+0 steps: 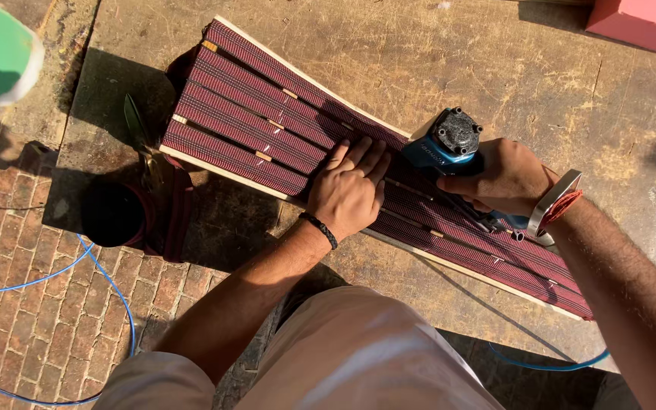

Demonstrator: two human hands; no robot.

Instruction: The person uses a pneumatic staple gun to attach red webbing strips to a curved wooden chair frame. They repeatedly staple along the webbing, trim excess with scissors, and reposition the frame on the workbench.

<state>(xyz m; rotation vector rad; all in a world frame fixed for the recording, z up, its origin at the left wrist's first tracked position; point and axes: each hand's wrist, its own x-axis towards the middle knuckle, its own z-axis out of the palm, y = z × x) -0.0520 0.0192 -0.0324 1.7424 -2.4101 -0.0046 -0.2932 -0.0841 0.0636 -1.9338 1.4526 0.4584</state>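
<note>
- Maroon webbing straps (252, 125) are stretched across a pale wooden frame (225, 173) that lies on a worn slab (434, 53).
- The left hand (349, 190) is pressed flat, fingers extended, on the straps near the frame's middle.
- A blue pneumatic staple gun (449, 144) is gripped by the closed right hand (504, 178), just beside the left hand, its nose set on the webbing.
- A blue hose (70, 269) is seen on the brick paving (32, 326).

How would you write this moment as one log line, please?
left hand: flat on webbing | right hand: grips blue stapler on webbing | frame: on slab | hose: on bricks
</note>
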